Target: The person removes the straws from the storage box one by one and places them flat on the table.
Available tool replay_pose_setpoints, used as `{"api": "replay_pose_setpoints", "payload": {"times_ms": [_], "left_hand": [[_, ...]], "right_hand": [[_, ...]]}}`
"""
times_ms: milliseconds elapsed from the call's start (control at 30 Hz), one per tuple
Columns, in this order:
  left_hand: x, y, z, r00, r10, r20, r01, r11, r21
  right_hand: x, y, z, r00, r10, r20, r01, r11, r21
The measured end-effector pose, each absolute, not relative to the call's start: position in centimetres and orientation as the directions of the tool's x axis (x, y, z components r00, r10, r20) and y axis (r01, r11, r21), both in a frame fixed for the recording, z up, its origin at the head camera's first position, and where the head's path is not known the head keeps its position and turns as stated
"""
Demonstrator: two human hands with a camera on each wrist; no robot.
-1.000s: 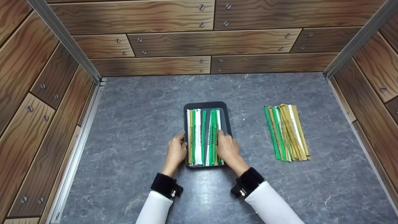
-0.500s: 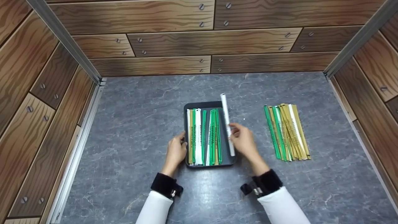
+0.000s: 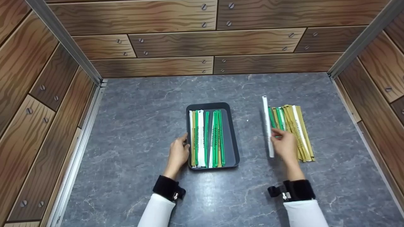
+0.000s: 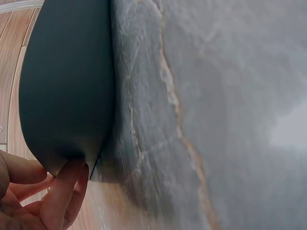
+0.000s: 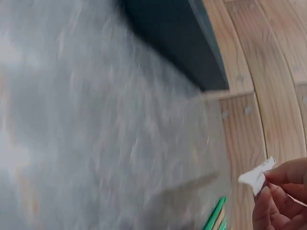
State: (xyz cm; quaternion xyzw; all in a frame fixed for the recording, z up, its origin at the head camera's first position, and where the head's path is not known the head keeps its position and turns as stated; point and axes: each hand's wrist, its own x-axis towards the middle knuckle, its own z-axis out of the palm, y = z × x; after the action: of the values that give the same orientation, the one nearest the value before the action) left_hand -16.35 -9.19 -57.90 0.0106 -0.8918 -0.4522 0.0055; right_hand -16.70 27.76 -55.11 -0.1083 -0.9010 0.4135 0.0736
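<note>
My right hand (image 3: 285, 145) pinches a long thin white stick sachet (image 3: 267, 123) between thumb and fingers, just left of a loose pile of green, gold and white stick sachets (image 3: 303, 129). Its flattened white end (image 5: 254, 177) shows in the right wrist view. My left hand (image 3: 179, 153) holds the left edge of a dark shallow tray (image 3: 233, 138), with thumb and fingertips at the rim in the left wrist view. Inside the tray, several green, white and gold sachets (image 3: 201, 138) lie lengthwise, side by side. A bare strip runs along the tray's right side.
A grey marbled tabletop (image 3: 142, 110) lies under everything. Wood-patterned panels (image 3: 176, 44) wall in the back and both sides, with metal strips at the corners. Between tray and pile is a stretch of tabletop.
My right hand has lifted the white sachet from the tray's right side and carried it right to the pile. The left hand has stayed at the tray.
</note>
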Motion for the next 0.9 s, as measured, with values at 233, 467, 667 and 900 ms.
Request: {"api": "replay_pose_setpoints", "payload": {"times_ms": [233, 467, 667, 900], "left_hand": [[-16.4, -9.1, -57.9, -1.0, -0.024, -0.006, -0.019, 0.593, 0.805], [-16.5, -9.1, -57.9, -1.0, -0.023, -0.015, -0.026, 0.613, 0.789], [-16.4, -9.3, -57.9, -1.0, -0.028, 0.002, -0.016, 0.613, 0.79], [-16.4, -9.2, -57.9, -1.0, -0.025, 0.0, -0.015, 0.602, 0.798]], "right_hand": [[-16.2, 30.6, -55.9, -0.94, 0.339, 0.034, 0.217, 0.673, -0.707], [-16.3, 31.5, -56.5, -0.935, 0.354, 0.021, 0.251, 0.7, -0.669], [-16.8, 30.0, -56.9, -0.925, 0.361, 0.119, 0.207, 0.74, -0.64], [-17.2, 23.9, -56.7, -0.96, 0.141, 0.243, -0.055, 0.755, -0.654]]}}
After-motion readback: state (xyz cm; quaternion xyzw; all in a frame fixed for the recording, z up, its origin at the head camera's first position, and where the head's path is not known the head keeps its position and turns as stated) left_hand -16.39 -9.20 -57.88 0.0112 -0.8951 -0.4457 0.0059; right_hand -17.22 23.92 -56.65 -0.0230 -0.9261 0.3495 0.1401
